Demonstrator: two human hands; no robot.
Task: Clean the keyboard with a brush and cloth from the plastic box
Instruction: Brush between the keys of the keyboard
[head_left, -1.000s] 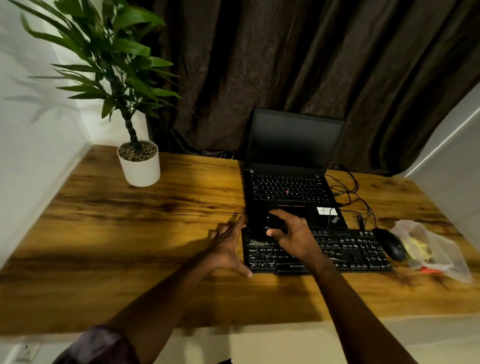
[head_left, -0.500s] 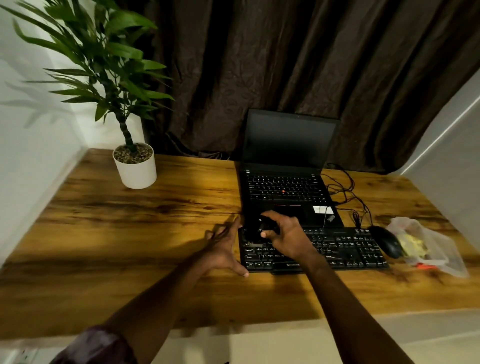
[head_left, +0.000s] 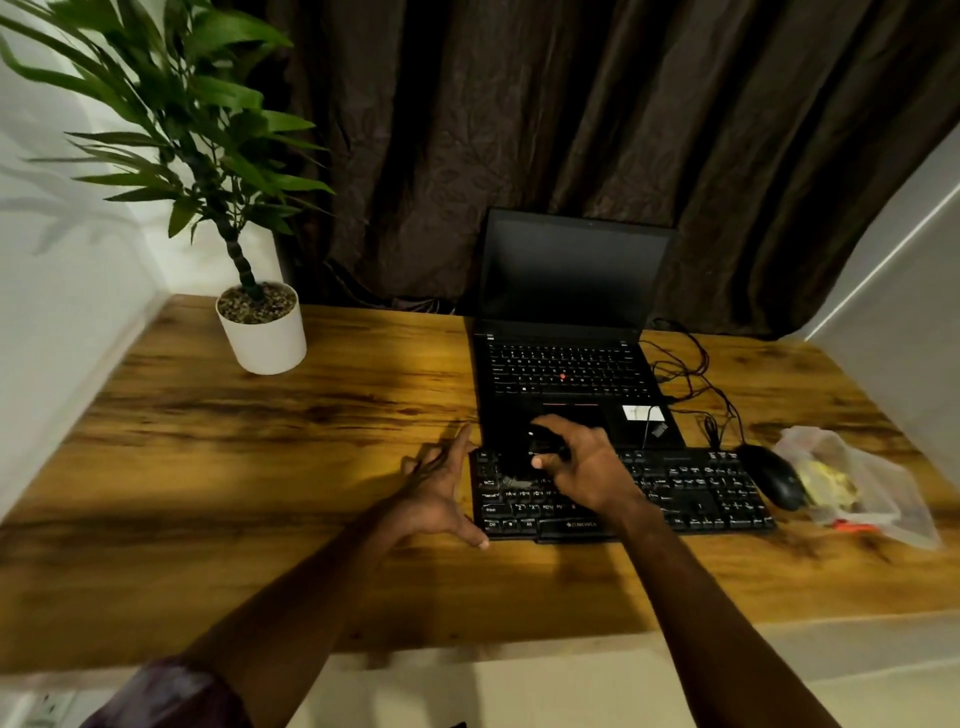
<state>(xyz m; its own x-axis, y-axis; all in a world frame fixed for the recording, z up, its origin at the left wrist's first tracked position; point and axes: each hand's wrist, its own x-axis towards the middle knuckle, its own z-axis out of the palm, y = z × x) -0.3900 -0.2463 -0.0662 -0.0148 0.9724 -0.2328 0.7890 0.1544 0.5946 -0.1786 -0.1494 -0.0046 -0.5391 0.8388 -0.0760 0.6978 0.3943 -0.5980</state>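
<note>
A black keyboard (head_left: 675, 493) lies flat near the front edge of the wooden table (head_left: 208, 467), and everything else is placed around it. At its left end the left hand (head_left: 436, 493) rests on the table with fingers spread wide, thumb against the keyboard's near left corner, holding nothing. Over the keyboard's left half the right hand (head_left: 582, 467) is curled around a dark brush (head_left: 540, 447), whose pale bristles touch the keys; the hand and brush cover that part of the keys, and the brush's shape is hard to make out against the black. Just right of the keyboard sits a black mouse (head_left: 769, 475), its cable (head_left: 696, 384) looping back behind. Beside the mouse, further right, lies a clear plastic box (head_left: 878, 488) tilted on the table, with a yellow cloth (head_left: 826, 483) inside and an orange bit at its near edge. Directly behind the keyboard, touching its far edge, stands an open laptop (head_left: 566, 322) with a dark screen. Far left of it a potted plant (head_left: 260, 332) in a white pot stands near the wall, with a dark curtain (head_left: 571, 104) behind.
</note>
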